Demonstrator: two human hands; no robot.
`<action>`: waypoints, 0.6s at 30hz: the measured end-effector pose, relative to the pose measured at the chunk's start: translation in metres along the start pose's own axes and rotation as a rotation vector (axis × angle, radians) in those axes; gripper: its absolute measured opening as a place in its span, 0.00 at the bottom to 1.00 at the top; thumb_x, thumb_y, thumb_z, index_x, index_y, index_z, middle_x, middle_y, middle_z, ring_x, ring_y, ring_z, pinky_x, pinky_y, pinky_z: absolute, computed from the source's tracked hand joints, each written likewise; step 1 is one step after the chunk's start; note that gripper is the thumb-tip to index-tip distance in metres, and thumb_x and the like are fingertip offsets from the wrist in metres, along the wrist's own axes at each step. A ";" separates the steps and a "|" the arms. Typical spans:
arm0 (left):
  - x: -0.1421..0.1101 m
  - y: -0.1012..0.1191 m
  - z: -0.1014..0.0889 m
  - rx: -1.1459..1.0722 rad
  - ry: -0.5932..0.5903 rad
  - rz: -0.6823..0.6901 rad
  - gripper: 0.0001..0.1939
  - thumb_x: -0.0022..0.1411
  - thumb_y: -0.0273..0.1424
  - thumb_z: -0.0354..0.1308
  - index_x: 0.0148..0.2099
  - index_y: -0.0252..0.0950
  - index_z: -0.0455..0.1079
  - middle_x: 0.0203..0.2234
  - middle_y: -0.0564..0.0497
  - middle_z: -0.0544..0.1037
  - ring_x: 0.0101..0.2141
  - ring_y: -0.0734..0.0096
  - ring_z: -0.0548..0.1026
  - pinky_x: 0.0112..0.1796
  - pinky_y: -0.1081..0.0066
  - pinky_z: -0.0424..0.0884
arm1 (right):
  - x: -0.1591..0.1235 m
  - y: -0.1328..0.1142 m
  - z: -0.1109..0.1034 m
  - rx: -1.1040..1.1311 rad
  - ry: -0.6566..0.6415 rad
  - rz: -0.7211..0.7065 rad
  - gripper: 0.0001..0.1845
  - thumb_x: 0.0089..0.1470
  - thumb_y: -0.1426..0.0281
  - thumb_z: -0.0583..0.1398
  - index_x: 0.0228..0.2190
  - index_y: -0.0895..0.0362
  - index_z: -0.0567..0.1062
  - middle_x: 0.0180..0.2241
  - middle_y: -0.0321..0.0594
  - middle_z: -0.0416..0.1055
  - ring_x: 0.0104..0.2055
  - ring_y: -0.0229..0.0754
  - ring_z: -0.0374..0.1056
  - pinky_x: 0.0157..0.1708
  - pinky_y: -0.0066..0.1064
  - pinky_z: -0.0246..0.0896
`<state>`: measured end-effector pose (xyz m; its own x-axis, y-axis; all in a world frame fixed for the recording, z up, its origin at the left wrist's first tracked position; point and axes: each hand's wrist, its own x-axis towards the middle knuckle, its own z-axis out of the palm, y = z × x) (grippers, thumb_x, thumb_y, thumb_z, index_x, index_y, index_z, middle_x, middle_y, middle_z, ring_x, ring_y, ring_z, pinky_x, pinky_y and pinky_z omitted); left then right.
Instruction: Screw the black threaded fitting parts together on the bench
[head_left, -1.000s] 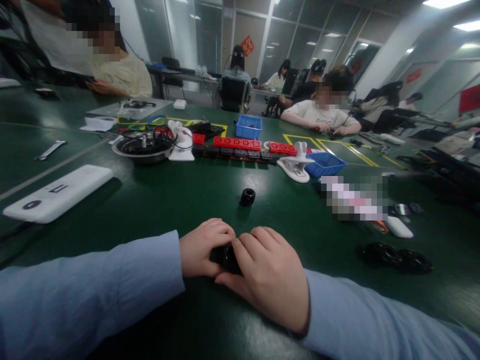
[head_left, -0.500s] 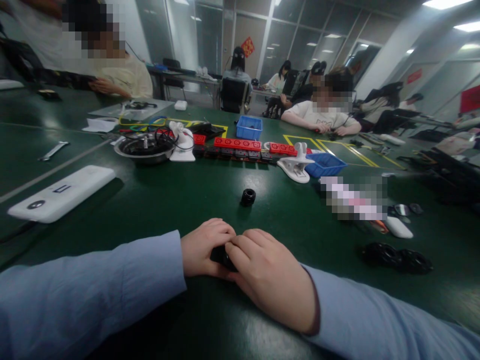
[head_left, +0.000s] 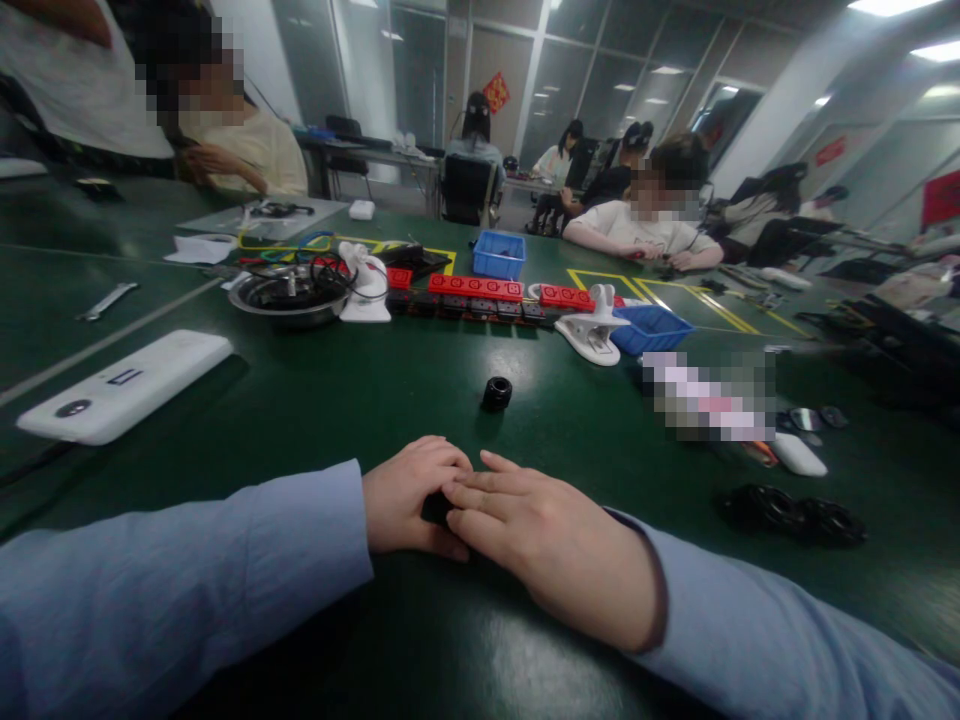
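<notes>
Your left hand [head_left: 412, 500] wraps a dark part [head_left: 435, 507] (mostly hidden); your right hand [head_left: 544, 540] covers its 3 o'clock side, grip unclear. Probably light, rigid, slick: hold opposite sides.

No words or numbers can be read. Left of the fingers [head_left: 442, 458], a white box [head_left: 161, 372] has a dark mark [head_left: 125, 377], too fuzzy to tell. Far past the fingers, a red diamond sign [head_left: 496, 93] on the wall has marks too small to read.
</notes>
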<state>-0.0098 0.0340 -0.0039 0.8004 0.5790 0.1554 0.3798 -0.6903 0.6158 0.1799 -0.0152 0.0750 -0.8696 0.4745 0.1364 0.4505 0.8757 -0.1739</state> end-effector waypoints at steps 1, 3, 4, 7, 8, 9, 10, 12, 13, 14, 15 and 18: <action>0.000 0.001 0.000 -0.005 0.002 -0.003 0.22 0.51 0.48 0.62 0.40 0.37 0.70 0.37 0.49 0.72 0.40 0.60 0.68 0.47 0.58 0.62 | 0.000 0.001 0.000 0.009 -0.004 -0.001 0.12 0.61 0.75 0.52 0.37 0.62 0.75 0.47 0.45 0.73 0.51 0.42 0.67 0.59 0.36 0.53; 0.001 0.002 -0.001 -0.014 0.003 -0.013 0.23 0.50 0.48 0.63 0.41 0.36 0.69 0.37 0.49 0.72 0.40 0.60 0.68 0.47 0.57 0.62 | -0.001 0.002 0.000 0.028 -0.004 -0.007 0.12 0.61 0.75 0.51 0.38 0.63 0.75 0.47 0.46 0.73 0.51 0.42 0.67 0.59 0.36 0.53; 0.001 0.002 -0.001 -0.019 0.001 -0.019 0.23 0.49 0.48 0.63 0.41 0.36 0.69 0.37 0.49 0.72 0.40 0.60 0.69 0.47 0.57 0.62 | -0.001 0.002 0.000 0.039 -0.005 -0.011 0.13 0.61 0.75 0.51 0.38 0.63 0.75 0.47 0.46 0.73 0.51 0.42 0.67 0.60 0.36 0.53; 0.001 0.003 -0.002 -0.027 -0.002 -0.019 0.23 0.49 0.48 0.63 0.40 0.36 0.69 0.36 0.49 0.72 0.39 0.60 0.69 0.46 0.58 0.62 | -0.002 0.004 0.000 0.065 -0.001 -0.023 0.13 0.62 0.74 0.51 0.38 0.63 0.75 0.46 0.46 0.74 0.51 0.41 0.67 0.60 0.36 0.52; 0.001 0.003 -0.002 -0.023 0.001 -0.014 0.23 0.49 0.49 0.62 0.39 0.36 0.70 0.36 0.49 0.72 0.39 0.60 0.68 0.46 0.58 0.62 | -0.002 0.004 0.001 0.074 0.002 -0.025 0.13 0.62 0.74 0.51 0.38 0.62 0.75 0.45 0.45 0.74 0.52 0.41 0.67 0.60 0.37 0.51; 0.001 0.003 -0.002 -0.014 0.003 -0.007 0.24 0.49 0.50 0.62 0.39 0.36 0.70 0.36 0.49 0.72 0.39 0.60 0.68 0.45 0.58 0.62 | -0.002 0.005 0.001 0.085 0.003 -0.029 0.13 0.62 0.74 0.51 0.38 0.61 0.75 0.45 0.44 0.74 0.52 0.40 0.67 0.61 0.38 0.50; 0.001 0.002 -0.002 -0.003 0.004 -0.001 0.24 0.49 0.51 0.62 0.39 0.37 0.70 0.36 0.49 0.72 0.39 0.61 0.68 0.45 0.59 0.62 | -0.003 0.006 0.002 0.098 0.005 -0.034 0.13 0.62 0.75 0.51 0.37 0.61 0.75 0.45 0.43 0.74 0.53 0.40 0.66 0.61 0.39 0.48; 0.001 0.002 -0.003 0.021 -0.003 0.010 0.26 0.49 0.54 0.61 0.39 0.37 0.70 0.37 0.49 0.72 0.39 0.61 0.68 0.44 0.59 0.63 | -0.004 0.009 0.002 0.132 0.005 -0.043 0.12 0.61 0.76 0.51 0.36 0.59 0.75 0.46 0.42 0.74 0.54 0.39 0.66 0.62 0.40 0.45; 0.001 0.001 -0.003 0.028 -0.009 0.014 0.26 0.49 0.54 0.60 0.39 0.36 0.71 0.37 0.48 0.72 0.39 0.60 0.68 0.44 0.59 0.63 | -0.004 0.010 0.002 0.153 0.001 -0.048 0.12 0.60 0.77 0.51 0.36 0.59 0.75 0.46 0.41 0.74 0.54 0.39 0.65 0.63 0.40 0.44; 0.001 0.001 -0.003 0.031 -0.014 0.017 0.27 0.50 0.55 0.60 0.39 0.36 0.71 0.37 0.48 0.71 0.39 0.60 0.68 0.45 0.58 0.62 | -0.005 0.011 0.002 0.174 -0.006 -0.053 0.12 0.59 0.79 0.52 0.35 0.59 0.75 0.46 0.41 0.74 0.55 0.39 0.65 0.63 0.40 0.42; 0.001 0.001 -0.003 0.032 -0.017 0.017 0.27 0.50 0.55 0.59 0.40 0.36 0.71 0.38 0.48 0.71 0.39 0.60 0.68 0.45 0.58 0.62 | -0.005 0.013 0.002 0.194 -0.013 -0.059 0.11 0.58 0.80 0.53 0.35 0.59 0.75 0.47 0.41 0.73 0.55 0.39 0.64 0.64 0.40 0.40; 0.001 0.000 -0.003 0.029 -0.027 0.014 0.27 0.50 0.55 0.59 0.41 0.37 0.71 0.38 0.48 0.71 0.40 0.60 0.68 0.47 0.57 0.61 | -0.006 0.017 0.001 0.240 -0.033 -0.073 0.12 0.54 0.82 0.54 0.35 0.59 0.75 0.48 0.41 0.73 0.57 0.39 0.62 0.65 0.41 0.36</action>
<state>-0.0105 0.0355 -0.0012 0.8175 0.5580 0.1427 0.3817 -0.7104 0.5914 0.1920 -0.0032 0.0701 -0.9058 0.4044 0.1262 0.3290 0.8592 -0.3918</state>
